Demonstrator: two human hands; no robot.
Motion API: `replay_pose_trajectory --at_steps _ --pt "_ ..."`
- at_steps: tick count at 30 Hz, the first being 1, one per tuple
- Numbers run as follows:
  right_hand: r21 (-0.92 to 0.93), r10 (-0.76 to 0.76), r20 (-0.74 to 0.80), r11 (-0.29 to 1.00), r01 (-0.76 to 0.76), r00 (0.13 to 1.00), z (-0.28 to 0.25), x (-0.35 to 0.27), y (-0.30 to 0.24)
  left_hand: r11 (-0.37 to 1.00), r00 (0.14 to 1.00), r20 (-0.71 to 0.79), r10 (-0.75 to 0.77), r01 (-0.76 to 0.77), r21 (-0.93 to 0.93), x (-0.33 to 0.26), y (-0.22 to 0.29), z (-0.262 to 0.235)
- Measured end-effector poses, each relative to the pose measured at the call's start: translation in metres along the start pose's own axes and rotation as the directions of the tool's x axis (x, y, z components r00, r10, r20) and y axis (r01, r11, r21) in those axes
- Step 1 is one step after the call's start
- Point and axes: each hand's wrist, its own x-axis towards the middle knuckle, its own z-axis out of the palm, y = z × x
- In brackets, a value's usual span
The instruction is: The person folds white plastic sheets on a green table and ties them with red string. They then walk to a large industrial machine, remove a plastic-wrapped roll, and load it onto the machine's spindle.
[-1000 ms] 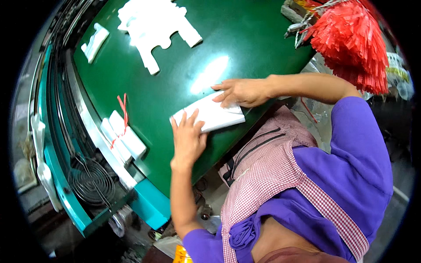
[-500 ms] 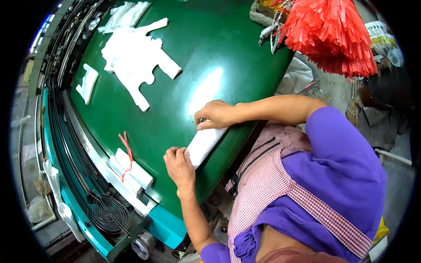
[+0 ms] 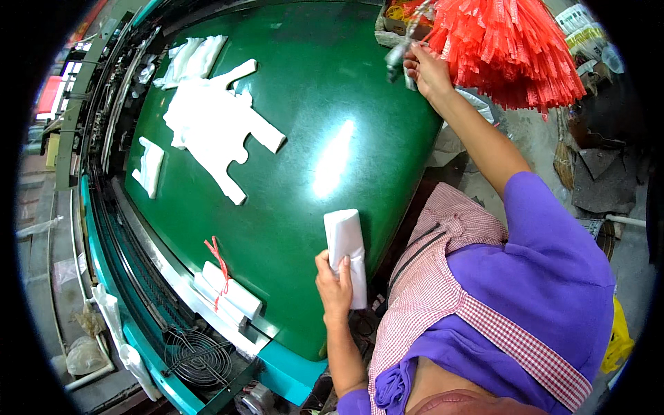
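My left hand [image 3: 335, 287] is closed around a folded bundle of white plastic bags [image 3: 344, 235], held slanting over the near edge of the green tabletop [image 3: 290, 228]. My right hand [image 3: 430, 72] reaches to the far right with fingers curled, beside a blurred grey-white hanging cord [image 3: 395, 61]. What sits in those fingers is too small to make out. Red plastic strips [image 3: 512, 55] hang in a thick bunch just right of that hand. To the left lie rolled white bundles [image 3: 235, 297], bound with a red tie [image 3: 220, 266].
A spread heap of white vest-shaped bags [image 3: 214, 128] covers the upper left of the table. Another white bag [image 3: 149, 168] lies by the left edge. Machine rails [image 3: 124, 256] and a round wire guard [image 3: 199, 357] border the left side. A box [image 3: 391, 28] stands at the far edge.
My right hand has left the white bundle and stretched away to the hanging cord by the red strips. My left hand now grips the bundle alone, turned more upright and shifted right.
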Motion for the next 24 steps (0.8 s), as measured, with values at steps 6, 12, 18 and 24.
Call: replay_pose_trajectory --at_steps 6,12,18,24 --pt "-0.013 -0.125 -0.152 0.992 0.125 0.98 0.02 0.013 0.001 0.806 0.963 -0.111 -0.247 0.141 -0.575 -0.045 -0.028 0.005" --pt "-0.514 0.349 0.852 0.416 0.75 0.39 0.04 -0.15 0.078 0.441 0.977 0.143 -0.161 0.201 -0.875 -0.033 -0.02 -0.006" --pt "-0.288 0.708 0.658 0.552 0.783 -0.257 0.02 -0.261 0.029 0.432 0.965 0.149 -0.217 0.232 -0.872 -0.034 -0.024 -0.04" --pt "0.058 0.161 0.901 0.875 0.481 -0.402 0.047 -0.255 0.011 0.929 0.972 0.097 -0.215 0.235 -0.286 0.007 -0.023 -0.055"
